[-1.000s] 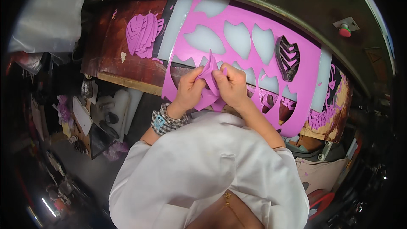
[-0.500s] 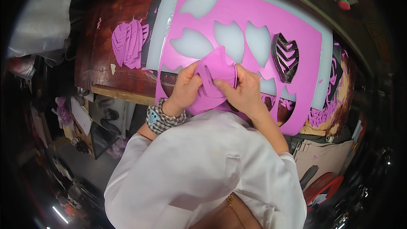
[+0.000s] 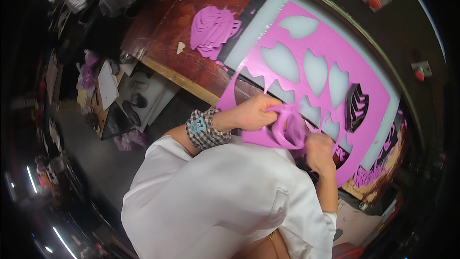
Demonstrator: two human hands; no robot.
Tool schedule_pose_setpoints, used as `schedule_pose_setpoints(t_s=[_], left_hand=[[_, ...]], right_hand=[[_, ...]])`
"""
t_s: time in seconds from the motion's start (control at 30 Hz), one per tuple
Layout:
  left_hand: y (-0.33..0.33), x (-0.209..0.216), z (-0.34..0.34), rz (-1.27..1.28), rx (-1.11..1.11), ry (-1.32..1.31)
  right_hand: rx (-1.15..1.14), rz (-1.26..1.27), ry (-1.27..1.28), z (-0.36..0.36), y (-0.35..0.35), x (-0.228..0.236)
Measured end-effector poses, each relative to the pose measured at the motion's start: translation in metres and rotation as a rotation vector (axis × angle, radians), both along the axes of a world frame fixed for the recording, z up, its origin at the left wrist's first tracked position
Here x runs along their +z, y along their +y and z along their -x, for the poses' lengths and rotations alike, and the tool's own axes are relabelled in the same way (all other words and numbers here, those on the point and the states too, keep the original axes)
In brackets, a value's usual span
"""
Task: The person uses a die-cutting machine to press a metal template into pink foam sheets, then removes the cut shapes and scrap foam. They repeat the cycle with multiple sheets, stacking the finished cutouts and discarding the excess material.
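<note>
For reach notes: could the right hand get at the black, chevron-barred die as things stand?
Probably yes: the die lies uncovered on the holed pink sheet, near the right hand, which seems to grip pink material.

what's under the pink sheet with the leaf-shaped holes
Under the pink sheet, a pale, smooth board shows through the farther leaf-shaped holes. Whatever lies beneath its solid parts is covered and cannot be seen.

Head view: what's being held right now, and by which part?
The left hand pinches a bent pink cut-out piece by its upper left edge; whether the right hand holds anything cannot be told.
</note>
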State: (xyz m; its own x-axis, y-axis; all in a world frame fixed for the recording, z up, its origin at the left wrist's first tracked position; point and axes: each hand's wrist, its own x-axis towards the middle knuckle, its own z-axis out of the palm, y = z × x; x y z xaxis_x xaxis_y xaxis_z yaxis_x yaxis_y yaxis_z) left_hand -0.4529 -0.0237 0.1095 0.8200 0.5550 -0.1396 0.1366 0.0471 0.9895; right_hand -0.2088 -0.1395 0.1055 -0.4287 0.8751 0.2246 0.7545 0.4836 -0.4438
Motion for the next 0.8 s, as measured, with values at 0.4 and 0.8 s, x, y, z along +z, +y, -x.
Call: schedule_pose_setpoints(t_s=[0.4, 0.8], left_hand=[[0.212, -0.072, 0.152, -0.81, 1.068, 0.633], [0.144, -0.049, 0.002, -0.928, 0.978, 0.256]], right_hand=[[-0.927, 0.557, 0.008, -0.081, -0.137, 0.01], [-1.147, -0.356, 0.039, -0.108, 0.039, -0.061]])
